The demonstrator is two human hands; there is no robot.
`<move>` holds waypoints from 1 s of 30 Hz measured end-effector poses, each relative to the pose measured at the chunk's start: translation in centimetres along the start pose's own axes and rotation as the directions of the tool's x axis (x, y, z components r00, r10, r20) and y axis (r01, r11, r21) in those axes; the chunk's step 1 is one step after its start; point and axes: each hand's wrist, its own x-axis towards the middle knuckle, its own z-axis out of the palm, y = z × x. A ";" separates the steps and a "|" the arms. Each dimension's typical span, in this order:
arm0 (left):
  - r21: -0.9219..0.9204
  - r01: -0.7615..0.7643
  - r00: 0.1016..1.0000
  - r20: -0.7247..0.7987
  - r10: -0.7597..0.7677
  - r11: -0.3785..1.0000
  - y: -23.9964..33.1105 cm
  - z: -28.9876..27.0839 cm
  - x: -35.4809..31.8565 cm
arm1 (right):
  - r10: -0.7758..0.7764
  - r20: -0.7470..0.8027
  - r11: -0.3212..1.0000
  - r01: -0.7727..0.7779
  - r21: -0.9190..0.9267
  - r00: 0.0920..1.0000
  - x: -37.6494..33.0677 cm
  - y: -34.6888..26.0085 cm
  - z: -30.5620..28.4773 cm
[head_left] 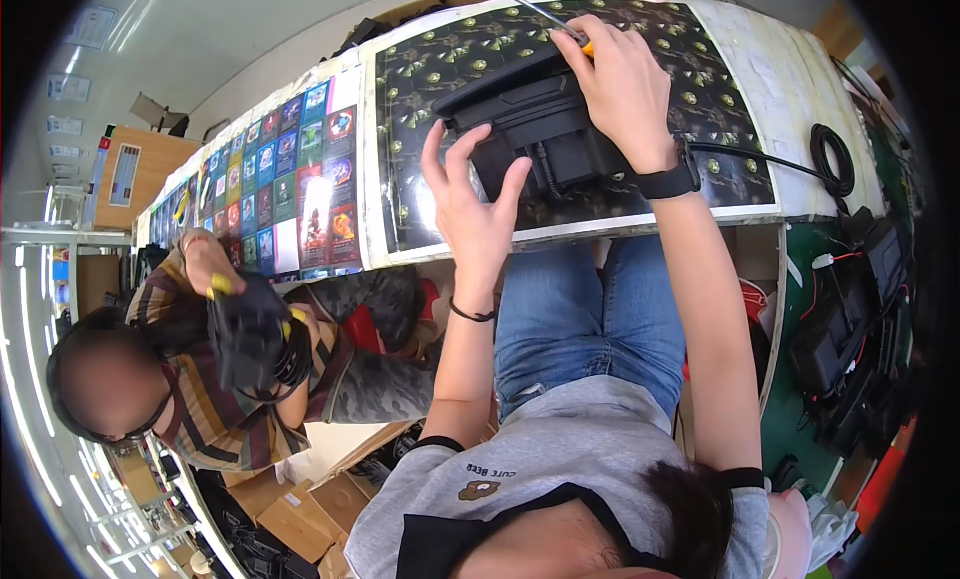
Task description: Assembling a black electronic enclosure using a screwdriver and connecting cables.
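Both hands are placed on a black plastic device (535, 119) lying on the patterned mat (720, 89) of the tabletop, near its front edge. Left hand (470, 204) is spread open, fingers splayed against the device's near left side, pressed on it rather than closed around it. Right hand (625, 89) is rested over the device's right part and clenched on a screwdriver (540, 14) with a yellow handle, its metal shaft pointed off toward the far edge. A black wristband (668, 182) is worn on the right wrist. A black cable (770, 161) is run from the device toward the right edge, ending in a coil (830, 154). At the left, another black device (248, 334) is held by a seated co-worker in a striped shirt (215, 419).
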 end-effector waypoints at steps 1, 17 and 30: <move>0.002 0.000 1.000 0.004 0.000 1.000 -0.6 -0.3 0.6 | 0.005 0.001 1.000 -0.005 0.000 1.000 0.0 0.0 0.4; 0.382 -0.562 0.826 0.301 0.476 0.734 -1.7 3.8 9.3 | 0.011 0.000 0.996 -0.011 0.090 1.000 0.7 1.2 3.3; 0.347 -0.531 0.832 0.386 0.398 0.773 -1.8 3.6 9.0 | 0.447 0.032 0.853 -0.437 0.285 0.894 -12.2 5.0 -4.5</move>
